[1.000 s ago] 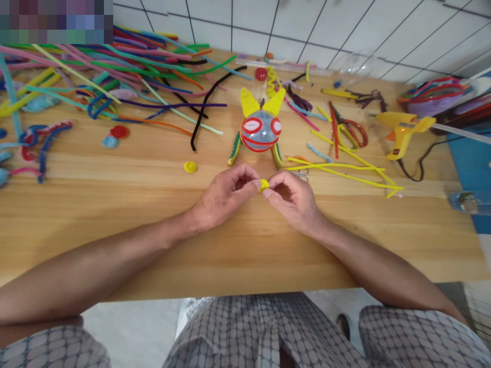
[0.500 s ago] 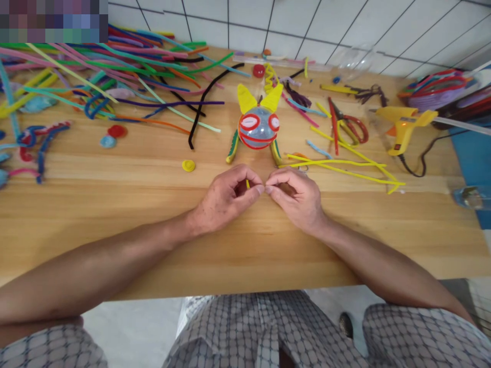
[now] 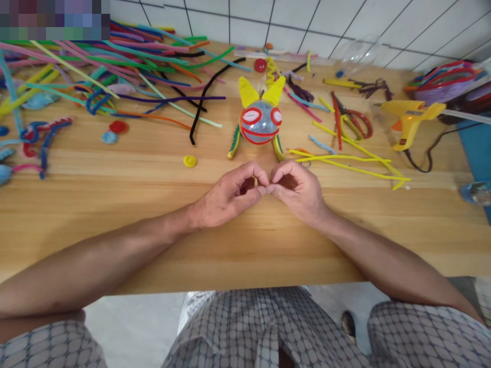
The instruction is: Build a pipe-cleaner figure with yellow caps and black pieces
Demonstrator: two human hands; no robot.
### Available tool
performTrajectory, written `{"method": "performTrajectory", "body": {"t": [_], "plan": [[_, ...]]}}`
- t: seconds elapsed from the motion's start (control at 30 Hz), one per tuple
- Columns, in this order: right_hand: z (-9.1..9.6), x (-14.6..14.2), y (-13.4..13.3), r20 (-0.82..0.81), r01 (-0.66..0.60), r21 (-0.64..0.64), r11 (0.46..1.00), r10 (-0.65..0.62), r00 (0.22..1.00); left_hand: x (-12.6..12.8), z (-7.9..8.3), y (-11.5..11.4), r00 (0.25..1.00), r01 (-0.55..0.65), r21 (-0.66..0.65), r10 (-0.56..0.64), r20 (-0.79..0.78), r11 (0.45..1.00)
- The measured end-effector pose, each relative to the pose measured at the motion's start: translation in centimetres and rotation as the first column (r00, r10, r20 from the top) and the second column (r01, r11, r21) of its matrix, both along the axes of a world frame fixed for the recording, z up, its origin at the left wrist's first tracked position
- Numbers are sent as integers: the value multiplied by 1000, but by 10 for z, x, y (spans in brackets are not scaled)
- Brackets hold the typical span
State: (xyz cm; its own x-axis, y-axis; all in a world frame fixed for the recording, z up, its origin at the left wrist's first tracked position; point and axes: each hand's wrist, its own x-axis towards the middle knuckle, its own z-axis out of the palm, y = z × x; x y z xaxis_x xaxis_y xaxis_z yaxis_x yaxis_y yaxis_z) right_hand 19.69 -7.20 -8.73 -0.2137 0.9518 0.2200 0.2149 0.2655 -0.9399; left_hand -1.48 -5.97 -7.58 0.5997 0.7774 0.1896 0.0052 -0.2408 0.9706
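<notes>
Head view, item one: the hands. How do they sit?

Pair, left hand (image 3: 226,197) and right hand (image 3: 297,191), low over the table (image 3: 245,245) near its front middle, with the forearms coming in from either side. Each is curled, with thumb and forefinger pinched shut, and the two pinches meet tip to tip. Whether anything lies between the fingertips I cannot tell, as they cover the spot.

Item two: the nearest piece?

One ball figure (image 3: 259,125): clear ball, yellow ears, red-ringed eyes, red mouth, green-and-yellow legs. It stands upright just beyond the hands, apart from them, facing the person.

Item three: the surroundings?

One yellow coil (image 3: 190,161), flat on the wood, left of the figure and beyond the left hand. Several yellow pipe cleaners (image 3: 345,166), long, lying to the right of the right hand, with their near ends close to its knuckles. One pair of scissors (image 3: 355,125), red handles, farther right. One glue gun (image 3: 412,115), yellow, corded, beyond the scissors. One black pipe cleaner (image 3: 205,99), bent, left of the figure. One heap of coloured pipe cleaners (image 3: 95,71) across the far left. One red disc (image 3: 118,127) and one blue disc (image 3: 109,137), side by side, well to the left.

And between the hands and the figure?

A strip of tabletop. The figure shows whole above the knuckles.
</notes>
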Motion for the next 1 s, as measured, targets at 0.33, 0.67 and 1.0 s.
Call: {"method": "performTrajectory", "body": {"t": [0.33,0.67,1.0], "plan": [[2,1,-1,23,-26,11,1000,26,999,3,5,-3,999,27,-123,-30,-27,992],[4,2,-2,105,-25,70,997,17,994,3,11,1,997,74,-144,-78,-22,987],[4,0,-2,101,-3,63,998,-4,995,2,8,1,996,93,-144,-92,16,985]]}}
